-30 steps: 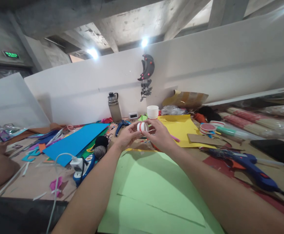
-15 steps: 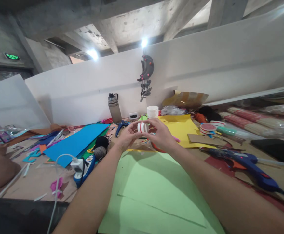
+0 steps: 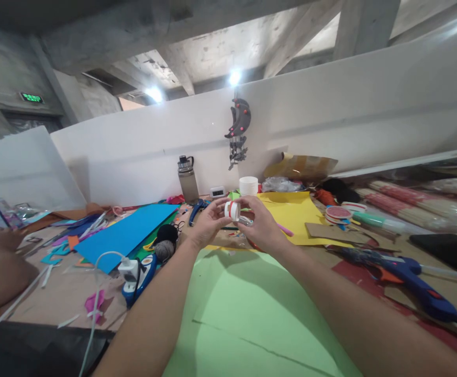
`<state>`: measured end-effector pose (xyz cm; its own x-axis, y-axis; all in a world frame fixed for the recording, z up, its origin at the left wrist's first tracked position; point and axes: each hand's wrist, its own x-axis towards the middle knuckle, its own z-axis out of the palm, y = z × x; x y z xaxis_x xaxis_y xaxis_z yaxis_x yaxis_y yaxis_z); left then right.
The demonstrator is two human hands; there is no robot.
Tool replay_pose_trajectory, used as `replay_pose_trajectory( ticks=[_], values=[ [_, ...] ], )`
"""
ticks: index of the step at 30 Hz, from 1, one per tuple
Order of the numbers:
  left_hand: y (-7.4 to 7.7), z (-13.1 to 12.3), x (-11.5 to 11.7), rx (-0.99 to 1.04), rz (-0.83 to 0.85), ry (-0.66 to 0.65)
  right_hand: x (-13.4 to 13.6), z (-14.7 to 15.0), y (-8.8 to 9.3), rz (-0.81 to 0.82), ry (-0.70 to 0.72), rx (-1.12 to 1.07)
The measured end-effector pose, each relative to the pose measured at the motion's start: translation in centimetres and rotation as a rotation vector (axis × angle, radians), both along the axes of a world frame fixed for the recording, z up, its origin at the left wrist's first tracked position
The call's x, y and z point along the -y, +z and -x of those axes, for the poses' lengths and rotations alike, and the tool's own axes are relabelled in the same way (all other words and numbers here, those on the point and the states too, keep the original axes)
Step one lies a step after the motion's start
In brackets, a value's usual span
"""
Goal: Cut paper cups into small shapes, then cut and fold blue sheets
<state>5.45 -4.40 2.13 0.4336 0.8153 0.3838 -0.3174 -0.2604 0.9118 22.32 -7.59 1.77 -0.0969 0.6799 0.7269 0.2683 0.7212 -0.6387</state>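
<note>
Presently, the left hand (image 3: pixel 208 226) is gripping a white round piece (image 3: pixel 236 211) aloft; the right hand (image 3: pixel 263 222) is curving around its other side, though I cannot tell whether it is touching. A red band (image 3: pixel 230 209) is already encircling the piece, which isn't yet resting on the surface (image 3: pixel 24 301). Beyond, a white ridged stack (image 3: pixel 248 187) is standing.

The count stood at: one held red-banded white piece (image 3: pixel 232 211); one drink bottle (image 3: pixel 188 182); one glue gun (image 3: pixel 419 283); one power strip (image 3: pixel 146 269); one hanging ornament (image 3: pixel 242 119); one exit sign (image 3: pixel 32 98); three lit lamps (image 3: pixel 235 77)
</note>
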Motion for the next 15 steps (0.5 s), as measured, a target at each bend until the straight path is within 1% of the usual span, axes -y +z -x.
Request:
replay_pose_trajectory(
  ticks=[5,8,10,15],
  values=[
    [-0.06,-0.04,-0.08,0.011,-0.004,-0.014,-0.11,-0.03,-0.13,0.013,-0.009,0.003],
    [0.02,-0.06,-0.07,-0.002,0.011,-0.007,-0.16,0.00,-0.22,0.053,0.020,-0.028],
    [0.11,0.02,-0.08,-0.004,0.025,-0.005,-0.25,0.05,-0.31,0.092,0.078,-0.085],
    [0.39,0.35,0.04,0.054,0.054,-0.011,-0.52,0.06,-0.40,0.226,0.306,-0.305]
  ],
)
